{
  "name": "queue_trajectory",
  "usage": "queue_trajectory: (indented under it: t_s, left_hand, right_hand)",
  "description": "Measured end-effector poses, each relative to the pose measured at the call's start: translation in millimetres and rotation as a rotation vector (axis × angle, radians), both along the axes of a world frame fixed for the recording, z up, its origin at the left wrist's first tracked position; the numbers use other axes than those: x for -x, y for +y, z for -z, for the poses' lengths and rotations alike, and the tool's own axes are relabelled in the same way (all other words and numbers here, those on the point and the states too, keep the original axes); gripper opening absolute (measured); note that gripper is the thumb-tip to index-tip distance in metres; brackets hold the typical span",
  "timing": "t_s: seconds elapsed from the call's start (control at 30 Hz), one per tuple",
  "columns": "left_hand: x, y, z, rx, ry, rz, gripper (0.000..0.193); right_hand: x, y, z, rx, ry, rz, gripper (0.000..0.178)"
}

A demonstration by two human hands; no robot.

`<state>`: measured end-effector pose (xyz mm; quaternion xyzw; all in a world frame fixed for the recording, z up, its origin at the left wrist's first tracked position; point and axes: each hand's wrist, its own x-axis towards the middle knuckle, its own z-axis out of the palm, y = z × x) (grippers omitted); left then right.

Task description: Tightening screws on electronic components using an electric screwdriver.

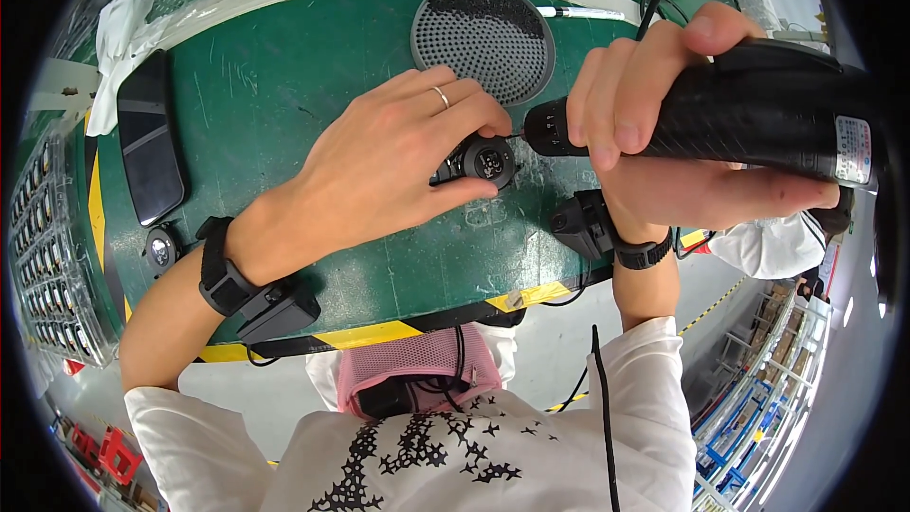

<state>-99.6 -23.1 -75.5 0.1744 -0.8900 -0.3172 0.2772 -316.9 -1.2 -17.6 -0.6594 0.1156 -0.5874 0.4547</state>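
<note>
Green counter, scuffed, striped tape along its near edge; trays to the far side and left. Left hand clamped on a dark part, thumb near, fingers far. Right hand wrapped round a black driver. Part sits mid-counter, just near of the screw dish; phone well off to the left.

Step in hand, as I judge it: driving a screw into the part's far right side — bit at or against it, contact too small to confirm. Next move seems to call for a firm left grip and the driver kept in line with the hole.

Bearings: part's round face up; long axis, as far as visible, left–right, left end hidden under the hand. Driver also lies left–right, bit pointing left.
</note>
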Motion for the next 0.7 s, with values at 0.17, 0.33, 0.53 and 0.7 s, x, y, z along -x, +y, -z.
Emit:
queue_trajectory:
  t_s: [0.17, 0.33, 0.53, 0.7]
  left_hand:
    - [-0.5, 0.2, 0.2, -0.015, -0.018, 0.001, 0.04]
    - [-0.2, 0.4, -2.0, 0.0, -0.035, -0.001, 0.041]
    - [-1.6, 2.8, -6.2, -0.032, -0.064, -0.03, 0.04]
    - [-0.5, 3.6, -1.3, -0.064, -0.067, -0.036, 0.038]
  right_hand:
    - [0.9, -2.8, 1.3, 0.001, 0.017, -0.036, 0.117]
    - [-8.8, 0.6, -4.1, -0.027, 0.014, -0.015, 0.123]
    - [-21.1, 1.5, -6.8, -0.121, -0.016, 0.002, 0.126]
    - [-31.0, 9.7, 5.9, -0.114, -0.075, 0.242, 0.114]
